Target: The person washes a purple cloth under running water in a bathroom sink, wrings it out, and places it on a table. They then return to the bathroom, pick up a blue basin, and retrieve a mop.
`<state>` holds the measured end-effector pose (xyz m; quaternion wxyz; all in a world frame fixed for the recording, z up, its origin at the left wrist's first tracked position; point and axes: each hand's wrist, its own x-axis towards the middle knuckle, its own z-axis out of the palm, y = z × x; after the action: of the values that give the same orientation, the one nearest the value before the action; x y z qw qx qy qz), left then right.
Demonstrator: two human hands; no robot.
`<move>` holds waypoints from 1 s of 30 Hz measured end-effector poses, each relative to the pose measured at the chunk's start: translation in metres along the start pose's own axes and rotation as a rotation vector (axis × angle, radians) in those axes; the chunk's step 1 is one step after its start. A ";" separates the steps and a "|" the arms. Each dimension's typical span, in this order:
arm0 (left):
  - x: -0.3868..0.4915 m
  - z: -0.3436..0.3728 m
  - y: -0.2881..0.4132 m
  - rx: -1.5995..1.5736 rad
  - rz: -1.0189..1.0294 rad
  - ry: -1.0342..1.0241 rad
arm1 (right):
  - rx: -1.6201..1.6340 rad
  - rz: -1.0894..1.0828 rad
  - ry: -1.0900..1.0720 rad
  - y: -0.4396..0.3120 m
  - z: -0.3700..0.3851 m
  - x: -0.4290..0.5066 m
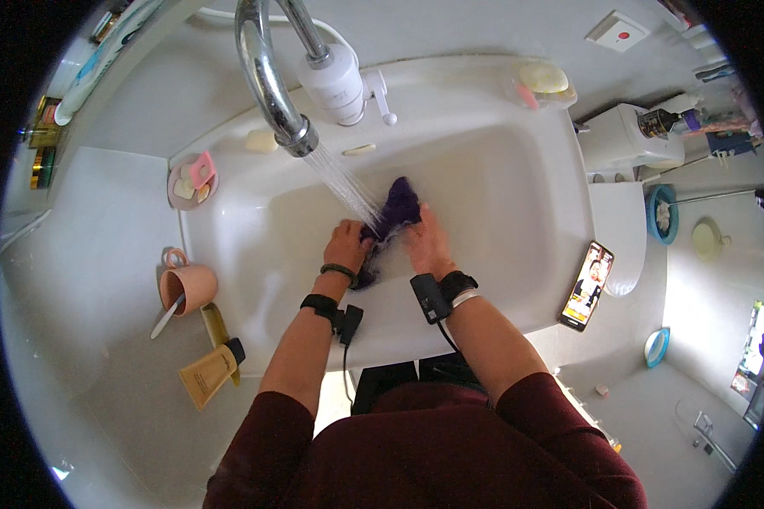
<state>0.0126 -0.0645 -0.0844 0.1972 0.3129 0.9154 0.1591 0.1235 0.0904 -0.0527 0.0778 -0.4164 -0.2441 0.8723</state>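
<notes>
Under running water in the white sink [496, 191] is a wet, dark purple cloth [401, 202], bunched up in the basin. My left hand [345, 245] has its fingers curled on the cloth's left side, and a darker fold hangs below it. At the cloth's right edge, my right hand [430, 238] holds it, with some fingertips hidden by the fabric. A chrome faucet spout [274, 95] arches over from the upper left, and its spray lands on the cloth between my hands.
A soap dish [193, 181], a pink mug [191, 287] and a tan squeeze tube [210, 375] stand along the left. A soap bar [261, 141] and a thin soap sliver [360, 150] lie on the back rim. Another soap holder [544, 86] occupies the back right corner; a lit phone [587, 286] rests at right.
</notes>
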 end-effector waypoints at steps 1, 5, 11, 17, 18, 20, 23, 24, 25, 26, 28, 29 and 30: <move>0.003 -0.005 0.008 -0.083 -0.108 0.090 | 0.010 0.026 -0.018 0.004 0.001 0.000; 0.009 -0.041 0.040 -0.508 -0.116 -0.081 | 0.100 0.107 -0.009 0.010 0.015 0.002; -0.042 -0.093 0.098 -0.397 0.327 -0.107 | 0.221 0.166 -0.109 0.010 0.011 -0.001; -0.036 -0.086 0.106 -0.216 0.187 0.105 | -0.511 -0.550 -0.233 0.051 0.011 0.011; -0.029 -0.078 0.101 -0.217 0.166 0.152 | -0.301 -0.428 -0.222 0.054 0.015 0.012; -0.017 -0.063 0.084 -0.299 0.097 0.142 | -0.845 -0.552 -0.072 0.049 0.021 0.010; 0.016 -0.046 0.044 -0.237 -0.092 -0.049 | -0.429 -0.154 -0.062 0.028 0.030 -0.005; 0.028 -0.044 0.027 -0.173 -0.061 -0.051 | -0.074 0.147 -0.020 0.018 0.030 -0.010; 0.032 -0.040 0.014 -0.208 -0.116 -0.076 | -0.070 0.119 0.034 0.009 0.029 -0.013; 0.035 -0.036 0.004 -0.244 -0.166 0.077 | -0.047 0.055 0.012 0.001 0.025 -0.014; 0.028 -0.022 -0.006 -0.050 -0.310 0.116 | 0.053 -0.017 -0.035 -0.011 0.011 -0.011; 0.022 -0.015 -0.007 0.072 -0.161 0.032 | 0.076 0.025 0.013 -0.013 0.004 -0.007; 0.014 -0.009 -0.006 0.196 -0.016 -0.057 | 0.103 0.066 0.067 -0.011 -0.001 -0.004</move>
<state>-0.0044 -0.0620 -0.0830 0.1928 0.3280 0.9230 0.0582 0.1264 0.0992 -0.0454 0.0786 -0.4488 -0.1823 0.8713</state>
